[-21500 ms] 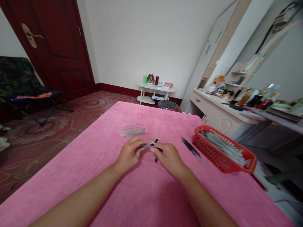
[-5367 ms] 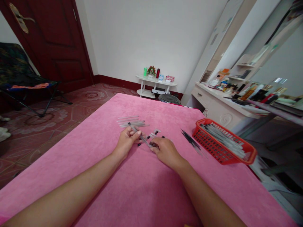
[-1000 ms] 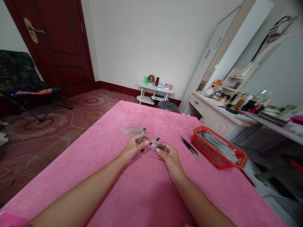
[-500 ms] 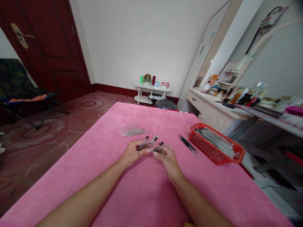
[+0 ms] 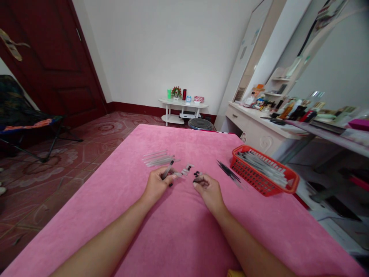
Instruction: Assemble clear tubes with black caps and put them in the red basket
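Note:
My left hand (image 5: 155,184) is closed around a pen (image 5: 167,170) with a clear barrel and a black end, tilted upward. A small black tip shows just below its fingers. To the right, my right hand (image 5: 210,189) is pinched on a small dark piece (image 5: 196,181), too blurred to name. Between and beyond the hands lie several small clear and black pen parts (image 5: 188,167). Clear pen barrels (image 5: 158,158) rest in a row behind my left hand. Thin black refills (image 5: 228,171) lie right of my right hand.
A red plastic basket (image 5: 250,177) full of pens or pen parts stands at the table's right edge. Pink cloth (image 5: 161,238) covers the table. Beyond are a dresser (image 5: 256,125) with bottles, a folding chair (image 5: 29,127) and a small white stand (image 5: 173,102).
My hands, which met over the pen parts, have come apart. The right one has drawn away to the right with a small dark piece, while the left keeps the pen. The view has shifted slightly.

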A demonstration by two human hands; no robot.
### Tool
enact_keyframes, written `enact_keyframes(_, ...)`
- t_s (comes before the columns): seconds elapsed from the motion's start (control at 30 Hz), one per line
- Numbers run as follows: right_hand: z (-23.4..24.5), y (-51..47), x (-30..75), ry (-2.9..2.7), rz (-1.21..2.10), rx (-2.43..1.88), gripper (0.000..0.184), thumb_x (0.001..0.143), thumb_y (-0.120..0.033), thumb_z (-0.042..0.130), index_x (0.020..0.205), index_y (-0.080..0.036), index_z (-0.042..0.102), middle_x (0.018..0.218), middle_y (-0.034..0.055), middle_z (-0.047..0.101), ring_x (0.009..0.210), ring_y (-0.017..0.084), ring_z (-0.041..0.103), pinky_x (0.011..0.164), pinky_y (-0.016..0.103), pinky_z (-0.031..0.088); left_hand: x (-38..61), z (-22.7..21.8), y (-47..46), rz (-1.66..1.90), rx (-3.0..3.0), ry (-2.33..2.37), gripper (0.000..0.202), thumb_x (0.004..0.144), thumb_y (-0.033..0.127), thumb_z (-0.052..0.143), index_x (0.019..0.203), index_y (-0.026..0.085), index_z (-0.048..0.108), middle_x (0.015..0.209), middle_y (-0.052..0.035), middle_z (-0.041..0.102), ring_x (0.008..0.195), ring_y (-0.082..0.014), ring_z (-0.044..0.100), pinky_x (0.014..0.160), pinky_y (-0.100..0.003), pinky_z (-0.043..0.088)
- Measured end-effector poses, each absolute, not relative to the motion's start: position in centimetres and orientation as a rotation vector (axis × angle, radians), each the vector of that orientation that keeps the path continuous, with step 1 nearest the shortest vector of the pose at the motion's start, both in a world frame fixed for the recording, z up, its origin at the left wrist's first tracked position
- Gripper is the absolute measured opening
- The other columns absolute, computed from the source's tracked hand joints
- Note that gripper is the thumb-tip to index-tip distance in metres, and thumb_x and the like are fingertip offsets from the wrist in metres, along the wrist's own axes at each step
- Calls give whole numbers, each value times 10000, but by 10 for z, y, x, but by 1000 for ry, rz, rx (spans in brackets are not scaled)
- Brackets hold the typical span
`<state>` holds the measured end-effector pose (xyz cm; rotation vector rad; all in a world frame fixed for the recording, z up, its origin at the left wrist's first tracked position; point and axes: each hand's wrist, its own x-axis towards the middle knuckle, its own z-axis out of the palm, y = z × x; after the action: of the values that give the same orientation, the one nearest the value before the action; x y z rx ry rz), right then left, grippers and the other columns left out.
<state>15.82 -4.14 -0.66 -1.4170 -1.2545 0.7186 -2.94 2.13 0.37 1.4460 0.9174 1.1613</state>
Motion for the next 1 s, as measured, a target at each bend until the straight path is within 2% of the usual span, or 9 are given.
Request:
enact_keyframes(0.1,-6,-43,159,-1485,527,-1478,138,682,-168,634,817,-186,658,909,50,638,808,166,594,724,287,471,-29,4,22,1154,1445,912,89,660,221,725,710,149,712,561,15,594,490,-102,483,483,-204,371)
enact_keyframes(0.2,-3,-46,150,-1562,475,-1444,274,722,-214,666,994,-205,639,1015,53,630,858,167,595,778,299,472,-25,2,17,1119,1508,858,116,673,211,726,777,160,734,694,-18,679,616,-137,576,593,-225,446)
enact_keyframes(0.3,0,-48,141,-1601,525,-1386,207,791,-259,634,989,-202,644,920,40,657,795,160,595,745,288,468,-21,0,11,1056,1585,780,132,707,222,712,825,171,743,787,-39,707,721,-168,617,686,-253,473)
enact_keyframes(0.43,2,-49,140,-1634,499,-1389,76,807,-262,633,805,-196,672,781,26,640,734,157,572,686,272,443,-19,0,7,1045,1644,781,111,701,222,723,791,160,737,687,-18,658,640,-141,566,610,-229,435)
enact_keyframes(0.6,3,-49,145,-1642,457,-1384,38,767,-221,664,779,-195,690,753,27,624,726,160,564,651,265,427,-18,-1,6,1004,1602,763,131,707,210,714,823,148,720,714,-28,682,639,-142,586,623,-234,454)
enact_keyframes(0.7,1,-49,143,-1615,506,-1380,76,768,-194,636,815,-188,695,765,35,651,703,160,573,641,268,443,-17,-1,5,989,1564,764,150,720,218,701,845,135,701,759,-48,702,684,-161,622,666,-256,480)
enact_keyframes(0.87,-1,-51,138,-1534,605,-1321,355,766,-185,595,1115,-220,652,974,59,698,803,180,628,728,305,501,-18,3,5,1012,1572,729,175,769,291,675,830,128,691,789,-55,693,736,-161,616,708,-258,462)
enact_keyframes(1.0,-1,-51,138,-1339,813,-1283,259,753,-231,605,1008,-205,646,777,28,679,678,168,631,637,289,514,-21,6,9,1171,1367,713,301,861,402,561,767,136,668,649,-21,606,588,-107,512,582,-222,390)
